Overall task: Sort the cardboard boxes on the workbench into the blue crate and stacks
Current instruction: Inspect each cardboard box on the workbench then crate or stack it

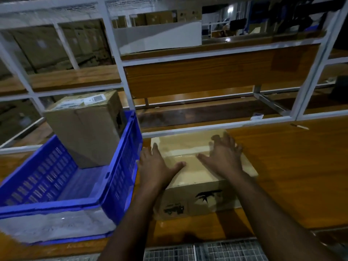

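Both hands lie flat with fingers spread on top of a taped cardboard box (195, 178) on the table: the left hand (156, 166) at its left edge, the right hand (223, 157) at its right. Just left of it, touching the left hand, the blue crate (113, 185) holds 1 upright labelled box (84, 127) in its far corner.
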Motion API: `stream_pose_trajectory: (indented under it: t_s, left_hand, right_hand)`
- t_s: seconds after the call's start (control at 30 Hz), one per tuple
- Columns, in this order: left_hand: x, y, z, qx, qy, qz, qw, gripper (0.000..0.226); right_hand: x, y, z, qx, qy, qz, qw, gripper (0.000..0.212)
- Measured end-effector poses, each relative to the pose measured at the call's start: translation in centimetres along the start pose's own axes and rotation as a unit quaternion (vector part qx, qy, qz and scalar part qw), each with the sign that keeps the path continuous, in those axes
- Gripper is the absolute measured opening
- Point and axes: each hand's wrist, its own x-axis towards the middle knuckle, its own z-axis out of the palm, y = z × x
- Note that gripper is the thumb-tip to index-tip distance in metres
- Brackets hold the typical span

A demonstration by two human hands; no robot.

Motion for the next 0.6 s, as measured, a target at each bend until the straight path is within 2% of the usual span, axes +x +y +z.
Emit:
stream_pose_trajectory:
  t_s: [0.13, 0.37, 0.47, 0.53, 0.6]
  left_hand:
    - [0.8, 0.5, 1.0, 0.023, -0.027, 0.023, 0.999, 0.124]
    - [1.3, 0.4, 1.8, 0.070, -0.027, 0.024, 0.997, 0.128]
    - [1.3, 1.1, 1.9, 0.091, -0.058, 0.090, 0.990, 0.106]
    - [1.5, 1.8, 2.2, 0.079, -0.094, 0.148, 0.981, 0.079]
    - [2.3, 2.4, 2.8, 0.087, -0.115, 0.179, 0.973, 0.063]
  right_hand:
    - [0.2, -0.8, 0.7, 0.028, -0.048, -0.086, 0.995, 0.084]
    - [1.1, -0.3, 1.1, 0.050, -0.084, -0.107, 0.990, 0.083]
    - [1.3, -0.2, 1.2, 0.051, -0.103, -0.129, 0.985, 0.081]
    - [1.2, -0.5, 1.3, 0.035, -0.117, -0.157, 0.980, 0.072]
    - [1.4, -1.2, 1.6, 0.015, -0.123, -0.181, 0.976, 0.061]
